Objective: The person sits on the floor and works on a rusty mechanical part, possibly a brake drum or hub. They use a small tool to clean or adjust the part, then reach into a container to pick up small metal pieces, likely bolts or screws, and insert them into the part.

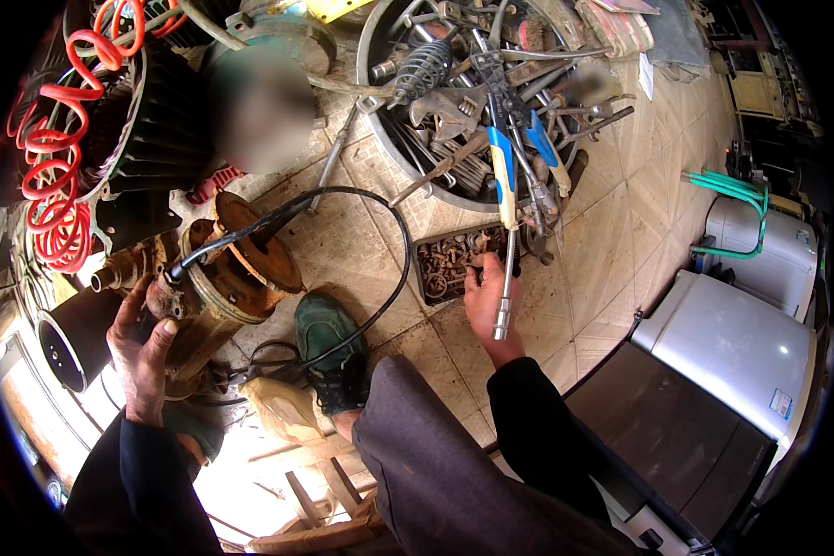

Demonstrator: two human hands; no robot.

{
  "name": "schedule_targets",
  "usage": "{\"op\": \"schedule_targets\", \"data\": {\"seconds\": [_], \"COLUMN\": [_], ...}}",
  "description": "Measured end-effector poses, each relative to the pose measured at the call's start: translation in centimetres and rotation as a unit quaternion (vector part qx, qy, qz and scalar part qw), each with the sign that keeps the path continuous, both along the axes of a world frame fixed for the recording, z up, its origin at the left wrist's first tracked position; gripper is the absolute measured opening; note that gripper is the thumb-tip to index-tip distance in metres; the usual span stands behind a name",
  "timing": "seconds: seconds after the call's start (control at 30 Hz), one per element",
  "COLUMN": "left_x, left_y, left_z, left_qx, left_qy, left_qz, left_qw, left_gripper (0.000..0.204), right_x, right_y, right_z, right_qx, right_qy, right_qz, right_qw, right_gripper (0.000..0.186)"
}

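Observation:
My left hand [141, 347] closes its thumb and fingers round a small rusty fitting [169, 301] on the side of a rusty, flanged motor or pump body [222, 301]. A black cable [408, 246] runs into this fitting and loops over the floor. My right hand [489, 301] reaches into a dark rectangular tray [419, 269] of rusty bolts [449, 264]. Its fingertips are drawn together among them; what they pinch, if anything, is too small to tell. Beside that hand a long-shanked socket wrench [506, 296] juts out from the tool pile, over the tray's right side.
A round metal basin [400, 157] heaped with pliers, wrenches and a spring stands beyond the tray. A metal rod [335, 153] lies on the tiles. Coiled red hose [60, 199] hangs over a finned motor housing [171, 116] at left. White appliances [727, 338] stand at right.

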State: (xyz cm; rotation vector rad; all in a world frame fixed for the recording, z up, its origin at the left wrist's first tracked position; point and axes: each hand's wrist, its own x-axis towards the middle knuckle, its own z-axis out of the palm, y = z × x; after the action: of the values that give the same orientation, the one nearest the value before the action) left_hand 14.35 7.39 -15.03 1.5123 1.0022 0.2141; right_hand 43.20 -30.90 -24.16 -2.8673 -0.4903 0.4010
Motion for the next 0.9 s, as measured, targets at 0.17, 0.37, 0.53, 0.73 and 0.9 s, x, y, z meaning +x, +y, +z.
{"op": "schedule_targets", "data": {"seconds": [0.17, 0.37, 0.53, 0.73, 0.9], "left_x": [-0.8, -0.6, -0.3, -0.2, 0.2], "left_y": [0.4, 0.4, 0.1, 0.1, -0.2], "left_z": [-0.7, -0.6, -0.3, -0.3, -0.1], "left_qx": [0.007, 0.0, 0.003, 0.009, 0.0], "left_qy": [-0.012, -0.013, 0.003, -0.002, -0.017], "left_qz": [-0.017, -0.02, -0.001, -0.001, 0.007], "left_qw": [1.0, 1.0, 1.0, 1.0, 1.0], "left_gripper": [0.08, 0.081, 0.08, 0.08, 0.08], "right_x": [-0.2, -0.3, -0.6, -0.4, -0.4], "right_y": [-0.8, -0.8, -0.1, -1.1, -1.3], "right_z": [-0.4, -1.0, -0.8, -1.4, -0.5], "right_qx": [0.088, 0.085, 0.08, 0.167, 0.15], "right_qy": [0.068, 0.03, 0.011, 0.007, 0.043], "right_qz": [0.068, 0.046, -0.004, -0.065, -0.018], "right_qw": [0.992, 0.995, 0.997, 0.984, 0.988], "right_gripper": [0.021, 0.018, 0.017, 0.017, 0.012]}}
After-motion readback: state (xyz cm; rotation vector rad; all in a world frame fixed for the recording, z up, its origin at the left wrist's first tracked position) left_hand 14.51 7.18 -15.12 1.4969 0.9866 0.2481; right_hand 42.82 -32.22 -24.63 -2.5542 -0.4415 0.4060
